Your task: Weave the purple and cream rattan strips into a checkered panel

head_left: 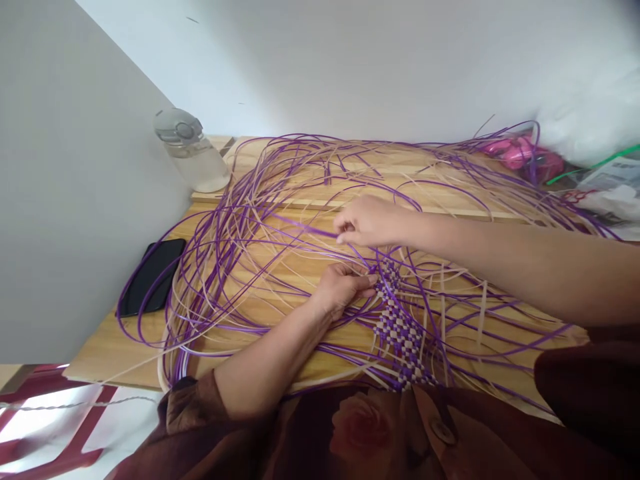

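Note:
A woven strip of purple and cream checks lies on the wooden table before me, its far end narrowing. Long loose purple and cream strands fan out from both its sides. My left hand pinches the left edge of the weave near its far end, thumb on top. Just beyond it, my right hand is closed with a purple strand between thumb and fingers, raised above the weave. That strand runs off to the left. Fingertips of the right hand are partly hidden behind its knuckles.
A clear bottle with a grey lid stands at the back left. A black phone lies under looping strands near the left edge of the table. Pink material and plastic bags sit at the back right, against the white wall.

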